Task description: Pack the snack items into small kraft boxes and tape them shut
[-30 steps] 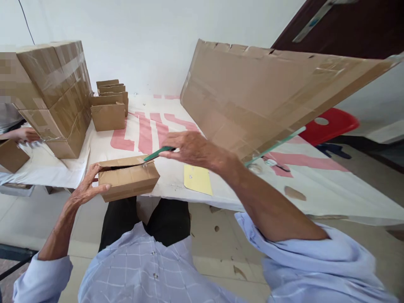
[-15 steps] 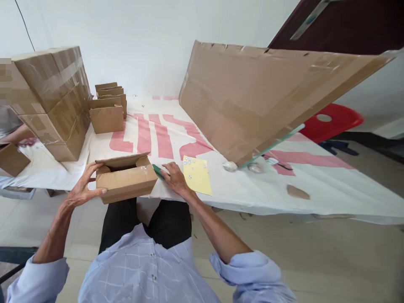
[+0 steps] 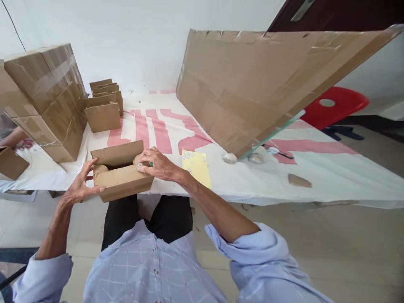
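Note:
A small cardboard box point(image 3: 126, 181) sits at the table's front edge, its long flap point(image 3: 120, 153) raised and a dark gap showing inside. My left hand point(image 3: 80, 183) grips its left end, thumb on the near side and fingers behind. At the right end, my right hand point(image 3: 158, 164) has its fingers bent over the top, touching the short flap and what looks like clear tape there. A bit of a slim green tool point(image 3: 151, 164) shows among those fingers; most of it is hidden, so its kind is unclear.
Taped cartons point(image 3: 47, 101) are stacked at left, beside several small open boxes point(image 3: 102, 117). A yellow sheet point(image 3: 198, 168) with small pale pieces lies right of my hand. A large cardboard panel point(image 3: 240, 92) leans behind it. A co-worker's arm point(image 3: 14, 136) shows at far left.
My right hand has moved left and up from beside the box onto its right end. The long flap stands more upright, and the box's right short flap now shows. My left hand keeps its grip.

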Motion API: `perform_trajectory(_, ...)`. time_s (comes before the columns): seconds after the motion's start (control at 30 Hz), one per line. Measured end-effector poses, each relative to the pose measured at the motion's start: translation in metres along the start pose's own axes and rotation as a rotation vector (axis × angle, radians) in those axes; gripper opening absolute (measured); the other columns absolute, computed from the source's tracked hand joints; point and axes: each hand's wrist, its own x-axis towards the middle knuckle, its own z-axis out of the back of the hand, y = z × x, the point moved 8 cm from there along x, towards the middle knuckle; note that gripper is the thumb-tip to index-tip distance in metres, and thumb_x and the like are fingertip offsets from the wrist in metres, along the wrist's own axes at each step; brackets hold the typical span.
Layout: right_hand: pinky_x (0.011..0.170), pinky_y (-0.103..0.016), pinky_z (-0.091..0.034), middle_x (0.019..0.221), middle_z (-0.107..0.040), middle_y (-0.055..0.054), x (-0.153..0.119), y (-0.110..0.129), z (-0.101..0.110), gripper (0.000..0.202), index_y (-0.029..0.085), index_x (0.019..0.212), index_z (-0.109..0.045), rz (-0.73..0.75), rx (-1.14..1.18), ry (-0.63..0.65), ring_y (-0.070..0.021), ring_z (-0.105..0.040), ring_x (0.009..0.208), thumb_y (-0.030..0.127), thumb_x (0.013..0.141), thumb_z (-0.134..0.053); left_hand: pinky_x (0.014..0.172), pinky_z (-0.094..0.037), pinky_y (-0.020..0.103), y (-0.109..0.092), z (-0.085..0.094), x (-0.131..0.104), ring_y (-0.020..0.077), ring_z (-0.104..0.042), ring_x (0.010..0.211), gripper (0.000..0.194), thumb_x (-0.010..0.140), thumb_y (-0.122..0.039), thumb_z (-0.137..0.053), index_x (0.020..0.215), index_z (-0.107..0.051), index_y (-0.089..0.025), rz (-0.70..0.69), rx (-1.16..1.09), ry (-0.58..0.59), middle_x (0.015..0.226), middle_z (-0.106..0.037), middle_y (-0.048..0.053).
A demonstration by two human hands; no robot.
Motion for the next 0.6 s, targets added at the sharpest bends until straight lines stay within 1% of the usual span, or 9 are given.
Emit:
perform_trajectory(0.13,0.103,-0.046,-0.054,0.104,-0.079,-0.007,-0.001,-0.002,0.006,0.012,0.025,0.098,-0.086,0.027,0.138,-0.099,-0.0250,-0.069,0.106,0.026,0.098,-0.074,0.121,-0.052,0.065,-0.003,-0.001,0.000,0.0498,-0.043,0.159,0.112,0.073,-0.068,-0.095,0.168,-0.046,-0.037,-0.003,0.004,0.004,0.175,-0.037,0.015)
perform_trajectory(0.23,0.100,-0.045,-0.057,0.105,-0.083,-0.007,-0.003,-0.006,0.004,0.013,0.026,0.100,-0.088,0.027,0.248,-0.146,-0.0239,-0.073,0.102,0.029,0.098,-0.076,0.122,-0.051,0.064,-0.006,-0.002,-0.001,0.0488,-0.043,0.159,0.112,0.073,-0.068,-0.094,0.168,-0.045,-0.036,0.007,0.004,0.011,0.176,-0.036,0.016)
perform_trajectory(0.37,0.100,-0.044,-0.061,0.110,-0.085,-0.007,-0.004,-0.010,0.000,0.015,0.027,0.101,-0.090,0.020,0.338,-0.188,-0.0243,-0.076,0.105,0.033,0.099,-0.076,0.121,-0.052,0.062,-0.012,-0.003,-0.001,0.0476,-0.046,0.157,0.110,0.073,-0.068,-0.093,0.166,-0.047,-0.033,0.013,0.030,0.003,0.175,-0.039,0.015)
perform_trajectory(0.47,0.098,-0.043,-0.063,0.108,-0.085,-0.007,-0.005,-0.013,-0.001,0.017,0.027,0.103,-0.090,0.021,0.345,-0.233,-0.0243,-0.078,0.103,0.035,0.100,-0.075,0.120,-0.053,0.061,-0.015,-0.004,0.001,0.0458,-0.050,0.153,0.099,0.076,-0.071,-0.089,0.160,-0.054,-0.033,0.040,0.054,-0.054,0.169,-0.047,0.013)
perform_trajectory(0.6,0.092,-0.040,-0.064,0.104,-0.085,-0.006,-0.003,-0.015,-0.004,0.020,0.027,0.104,-0.090,0.019,0.333,-0.249,-0.0229,-0.079,0.096,0.035,0.101,-0.073,0.115,-0.057,0.057,-0.020,-0.006,0.005,0.0427,-0.055,0.148,0.075,0.082,-0.075,-0.079,0.143,-0.067,-0.031,0.068,0.077,-0.157,0.156,-0.057,0.010)
